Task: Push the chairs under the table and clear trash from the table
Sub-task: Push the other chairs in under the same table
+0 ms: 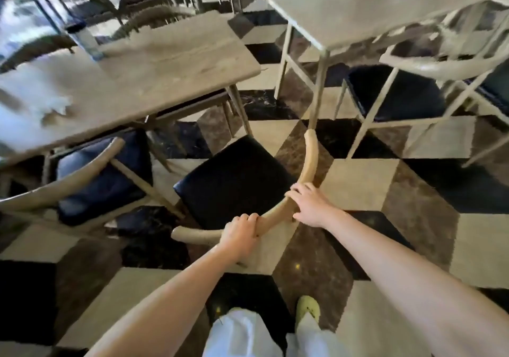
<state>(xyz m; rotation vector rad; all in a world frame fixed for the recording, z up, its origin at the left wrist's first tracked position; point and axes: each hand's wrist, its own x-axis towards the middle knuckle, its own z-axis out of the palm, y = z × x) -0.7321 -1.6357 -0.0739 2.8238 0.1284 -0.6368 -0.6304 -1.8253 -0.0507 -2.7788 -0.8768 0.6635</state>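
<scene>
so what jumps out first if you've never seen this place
Both hands grip the curved wooden back of a black-seated chair at centre: left hand, right hand. The chair stands out from the wooden table at upper left, where crumpled white trash lies. The bold checkered floor fills everything else.

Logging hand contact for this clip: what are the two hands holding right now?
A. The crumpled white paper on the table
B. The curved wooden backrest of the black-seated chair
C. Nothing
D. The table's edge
B: the left hand and right hand each have a closed grip on the curved backrest of the black-seated chair, which stands clear of the table.
</scene>
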